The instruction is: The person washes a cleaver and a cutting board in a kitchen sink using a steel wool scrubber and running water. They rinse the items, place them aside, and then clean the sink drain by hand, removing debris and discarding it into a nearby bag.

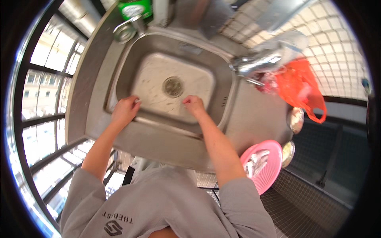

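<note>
A stainless-steel sink basin [184,71] lies before me, with a round drain strainer [173,86] in its floor. Dark specks dot the bottom around the drain. My left hand [126,107] is over the basin's near left rim, its fingers curled. A small pale spot shows by its thumb; whether it is something held, I cannot tell. Over the near right part of the basin floor is my right hand [195,105], fingers bunched together, slightly blurred. Nothing can be seen between them.
A pink plastic colander [269,178] holding silvery pieces, perhaps fish, sits at the counter's right edge. Two small bowls [288,154] [297,120] stand beyond it. An orange plastic bag [300,83] lies by the wall. A faucet [139,25] and green container [147,9] are at back left.
</note>
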### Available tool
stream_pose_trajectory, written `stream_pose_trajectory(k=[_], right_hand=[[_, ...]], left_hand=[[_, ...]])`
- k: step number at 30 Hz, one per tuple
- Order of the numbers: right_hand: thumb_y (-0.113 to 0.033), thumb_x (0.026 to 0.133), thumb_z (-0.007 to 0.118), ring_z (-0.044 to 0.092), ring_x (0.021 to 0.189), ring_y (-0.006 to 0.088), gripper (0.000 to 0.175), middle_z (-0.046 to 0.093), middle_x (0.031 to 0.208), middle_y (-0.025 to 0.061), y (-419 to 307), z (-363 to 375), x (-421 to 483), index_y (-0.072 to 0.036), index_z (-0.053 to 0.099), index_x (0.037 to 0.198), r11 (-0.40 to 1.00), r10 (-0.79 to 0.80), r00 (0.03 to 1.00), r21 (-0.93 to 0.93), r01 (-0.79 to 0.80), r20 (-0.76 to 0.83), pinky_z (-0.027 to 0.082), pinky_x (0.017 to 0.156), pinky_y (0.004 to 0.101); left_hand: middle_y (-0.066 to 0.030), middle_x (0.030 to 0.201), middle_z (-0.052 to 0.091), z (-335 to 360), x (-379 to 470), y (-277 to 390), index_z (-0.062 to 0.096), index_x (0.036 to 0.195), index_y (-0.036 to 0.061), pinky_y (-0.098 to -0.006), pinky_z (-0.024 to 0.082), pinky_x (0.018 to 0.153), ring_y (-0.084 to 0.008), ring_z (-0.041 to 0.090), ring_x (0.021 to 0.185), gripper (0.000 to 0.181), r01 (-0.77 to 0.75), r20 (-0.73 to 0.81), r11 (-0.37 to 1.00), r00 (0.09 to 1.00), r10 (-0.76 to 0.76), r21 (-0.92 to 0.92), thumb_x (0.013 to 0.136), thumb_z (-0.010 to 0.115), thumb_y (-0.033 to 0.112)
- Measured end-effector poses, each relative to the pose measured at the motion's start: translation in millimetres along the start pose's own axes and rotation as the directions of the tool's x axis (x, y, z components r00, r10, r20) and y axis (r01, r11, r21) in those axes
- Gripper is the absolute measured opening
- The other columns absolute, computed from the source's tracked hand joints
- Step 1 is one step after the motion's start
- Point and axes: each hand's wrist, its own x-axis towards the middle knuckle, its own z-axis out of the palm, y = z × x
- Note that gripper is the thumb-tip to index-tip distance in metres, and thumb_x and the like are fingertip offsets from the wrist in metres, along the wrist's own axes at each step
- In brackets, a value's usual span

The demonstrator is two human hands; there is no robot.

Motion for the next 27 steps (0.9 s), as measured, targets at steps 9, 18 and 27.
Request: stream_pose_trajectory(k=[9,18,27], right_hand=[[-0.004,0.089,0.061,0.064,0.076,0.0148,0.012,0.065,0.091,0.0072,-29,-178,-93,-0.001,0.065,0.1,0.575,0.158,0.863,0.755,0.315,-0.48,0.055,0.075,0.0284],[-0.023,0.088,0.066,0.067,0.089,0.0256,0.025,0.069,0.099,0.0106,44,-406,-92,-0.008,0.065,0.107,0.984,-0.103,0.344,-0.045,0.173,-0.933,0.053,0.076,0.0356],[-0.014,0.087,0.061,0.067,0.082,0.0251,0.017,0.07,0.096,0.0107,-59,-327,-105,-0.011,0.068,0.103,0.744,-0.443,0.662,-0.66,-0.105,-0.605,0.052,0.071,0.0329]], left_hand=[[-0.0154,0.079,0.068,1,1,1,0.066,0.096,0.0037,-0.04,0.051,0.062,-0.0309,0.065,0.068,0.017,-0.064,-0.018,0.998,0.998,0.063,-0.021,0.085,0.064,0.017],[-0.016,0.078,0.067,-2,-1,7,0.066,0.098,0.0046,-0.0423,0.051,0.065,-0.0334,0.065,0.073,0.02,-0.045,0.018,0.997,0.999,0.044,0.059,0.086,0.062,0.02],[-0.0132,0.081,0.069,-1,3,0,0.065,0.1,0.0046,-0.0394,0.052,0.067,-0.0305,0.067,0.075,0.023,-0.002,0.076,0.996,0.997,-0.004,0.086,0.087,0.06,0.023]])
